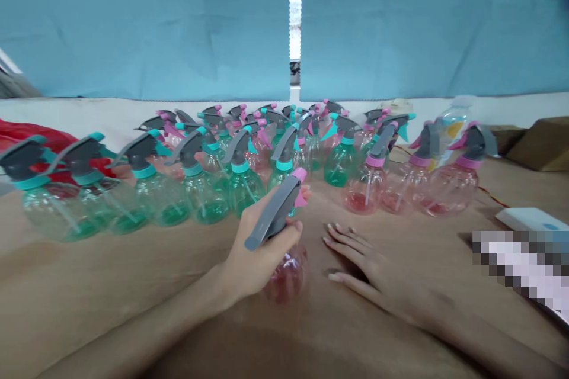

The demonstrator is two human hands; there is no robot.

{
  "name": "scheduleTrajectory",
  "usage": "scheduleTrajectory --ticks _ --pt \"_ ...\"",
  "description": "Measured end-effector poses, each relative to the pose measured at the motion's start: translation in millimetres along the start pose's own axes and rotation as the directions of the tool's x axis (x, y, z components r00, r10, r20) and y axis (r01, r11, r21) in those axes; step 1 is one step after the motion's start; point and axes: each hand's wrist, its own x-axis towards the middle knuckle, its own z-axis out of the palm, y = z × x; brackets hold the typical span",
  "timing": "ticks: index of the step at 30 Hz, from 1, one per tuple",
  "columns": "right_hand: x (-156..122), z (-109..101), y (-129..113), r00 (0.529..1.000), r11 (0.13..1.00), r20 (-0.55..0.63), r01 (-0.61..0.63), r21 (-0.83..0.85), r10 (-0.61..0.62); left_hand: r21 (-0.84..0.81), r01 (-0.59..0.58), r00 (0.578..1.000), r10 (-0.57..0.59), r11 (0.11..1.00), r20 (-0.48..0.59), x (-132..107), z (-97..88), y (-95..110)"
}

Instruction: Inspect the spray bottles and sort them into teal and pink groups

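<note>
A pink spray bottle (pixel 287 281) with a grey and pink trigger head stands on the table in front of me. My left hand (pixel 258 249) is wrapped round its neck, just under the head, so the collar is hidden. To the right of the bottle my right hand (pixel 364 263) lies on the tabletop, fingers spread, holding nothing. Beyond my hands stand green spray bottles, the nearest being a green spray bottle (pixel 246 192) past my left hand. Nearest beyond my right hand is another pink spray bottle (pixel 364 189).
Several spray bottles (pixel 207 201) stand in rows across the wooden table (pixel 178 272). A clear plastic bottle (pixel 457 115), a brown cardboard box (pixel 540 145) and a white device (pixel 531 219) are at the right. Red cloth or plastic (pixel 48 133) lies far left. A blue curtain (pixel 133 23) hangs behind.
</note>
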Motion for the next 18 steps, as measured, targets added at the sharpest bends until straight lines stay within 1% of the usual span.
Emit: scheduleTrajectory --ticks 3,6,8,13,18 --pt "0.5 -0.6 -1.2 1.0 1.0 0.006 -0.005 -0.008 0.005 -0.068 -0.013 1.0 0.014 0.998 0.008 -0.8 0.3 -5.4" --pt "0.2 -2.1 -2.4 1.0 1.0 0.015 -0.012 -0.016 0.012 -0.092 -0.001 0.999 0.005 0.996 0.045 -0.7 -0.7 -7.8" --pt "-0.2 -3.3 -2.7 0.999 0.999 0.033 -0.018 -0.033 0.019 -0.089 -0.013 0.997 0.019 0.996 0.068 -0.1 -1.8 -6.8" --pt "0.2 -5.6 -3.7 0.999 0.999 0.048 -0.022 -0.037 0.024 -0.065 -0.089 0.994 0.093 0.994 0.062 1.1 -3.0 -2.8" --pt "0.6 -3.1 -2.8 0.999 0.999 0.027 -0.028 -0.023 0.028 -0.056 -0.095 0.994 0.097 0.994 0.044 1.4 -2.9 -1.5"
